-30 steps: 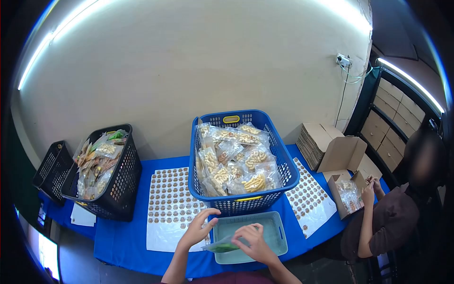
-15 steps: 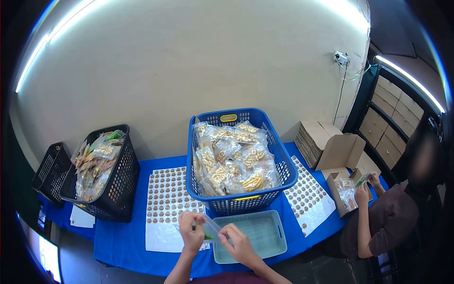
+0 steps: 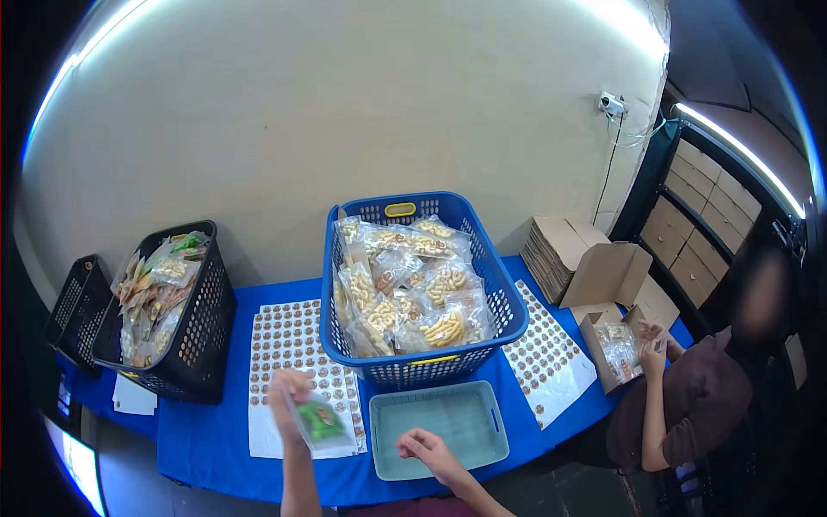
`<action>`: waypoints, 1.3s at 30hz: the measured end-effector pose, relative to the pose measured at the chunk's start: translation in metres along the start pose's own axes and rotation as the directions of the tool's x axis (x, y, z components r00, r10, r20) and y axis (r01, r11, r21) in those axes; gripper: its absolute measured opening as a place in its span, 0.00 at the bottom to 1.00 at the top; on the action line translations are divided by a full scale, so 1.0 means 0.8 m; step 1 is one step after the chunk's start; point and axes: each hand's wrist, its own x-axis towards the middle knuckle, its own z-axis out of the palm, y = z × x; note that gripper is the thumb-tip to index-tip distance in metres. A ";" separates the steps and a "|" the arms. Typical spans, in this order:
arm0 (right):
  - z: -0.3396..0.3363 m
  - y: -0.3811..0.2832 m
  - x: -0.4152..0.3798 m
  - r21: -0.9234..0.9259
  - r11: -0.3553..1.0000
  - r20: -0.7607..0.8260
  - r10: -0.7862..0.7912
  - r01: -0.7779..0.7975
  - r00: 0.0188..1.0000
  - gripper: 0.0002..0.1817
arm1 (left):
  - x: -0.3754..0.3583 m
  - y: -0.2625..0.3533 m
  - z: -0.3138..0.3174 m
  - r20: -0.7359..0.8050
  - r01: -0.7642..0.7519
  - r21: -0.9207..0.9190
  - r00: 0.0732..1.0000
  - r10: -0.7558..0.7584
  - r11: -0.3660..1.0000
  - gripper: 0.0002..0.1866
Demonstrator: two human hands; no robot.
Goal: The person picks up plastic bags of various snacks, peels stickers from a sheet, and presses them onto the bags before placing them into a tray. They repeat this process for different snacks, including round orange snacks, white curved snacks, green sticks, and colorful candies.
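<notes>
A clear plastic bag with green contents [image 3: 320, 422] hangs from my left hand [image 3: 291, 395], whose fingers are closed on its upper edge, over the left sticker sheet [image 3: 282, 345]. My right hand [image 3: 424, 448] is over the pale green tray [image 3: 474, 422], its fingers curled together; whether anything small is between them cannot be made out. Behind the tray stands a large blue basket [image 3: 512, 326] filled with clear bags of pale, nut-like pieces [image 3: 444, 284].
Black baskets [image 3: 202, 345] [image 3: 73, 314] stand at the left, one full of packets. At the right are another sticker sheet [image 3: 551, 362], stacked flat cardboard [image 3: 551, 258], an open box of packets [image 3: 590, 332] and a co-worker [image 3: 706, 396] with both hands near the box.
My left hand has moved left with the bag, away from my right hand, which has let go of it. The co-worker's hands no longer show the green packet.
</notes>
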 end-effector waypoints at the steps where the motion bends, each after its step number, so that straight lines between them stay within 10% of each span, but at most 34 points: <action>1: 0.014 -0.011 0.005 0.084 0.996 -0.014 0.042 -0.040 0.999 0.13 | -0.006 -0.016 0.015 0.062 0.080 -0.172 0.996 -0.070 0.982 0.15; 6: 0.020 -0.019 -0.004 0.297 0.939 0.000 0.184 -0.175 0.983 0.14 | -0.035 -0.054 0.076 0.415 0.534 -0.711 0.844 -0.340 0.458 0.16; 9: -0.021 -0.014 -0.019 0.217 0.975 -0.054 0.052 -0.039 0.997 0.13 | -0.040 -0.050 0.078 0.186 0.572 -0.307 0.820 -0.541 0.761 0.21; 13: -0.054 -0.042 -0.043 0.347 0.918 -0.315 -0.079 0.192 0.946 0.14 | -0.065 -0.047 0.065 0.285 0.687 -0.151 0.719 -0.634 0.711 0.42; 17: -0.056 -0.044 -0.050 0.292 0.911 -0.371 -0.174 0.293 0.912 0.13 | -0.127 -0.086 0.048 0.372 0.707 0.043 0.644 -0.668 0.706 0.34; 20: -0.041 -0.019 -0.046 0.081 0.985 -0.356 -0.116 0.154 0.927 0.14 | -0.139 -0.087 0.062 0.161 0.705 0.350 0.603 -0.781 0.617 0.26; 23: -0.045 -0.019 -0.049 -0.086 0.991 -0.239 -0.122 0.104 0.963 0.12 | -0.120 -0.077 0.074 0.196 0.609 0.219 0.738 -0.646 0.762 0.19; 28: -0.039 -0.051 -0.056 -0.424 0.905 -0.106 -0.083 0.030 0.991 0.15 | -0.109 -0.062 0.048 0.224 0.626 0.446 0.614 -0.757 0.640 0.17; 31: -0.035 -0.053 -0.061 -0.400 0.916 -0.259 -0.148 0.034 0.954 0.16 | -0.117 -0.058 0.061 0.129 0.739 0.316 0.588 -0.799 0.595 0.17; 37: -0.038 -0.056 -0.076 -0.440 0.878 -0.393 -0.377 0.188 0.839 0.18 | -0.136 -0.077 0.076 0.416 0.759 0.363 0.387 -0.823 0.540 0.15; 39: -0.036 -0.051 -0.082 -0.462 0.866 -0.414 -0.401 0.191 0.817 0.19 | -0.134 -0.069 0.094 0.415 0.643 0.460 0.453 -0.789 0.612 0.14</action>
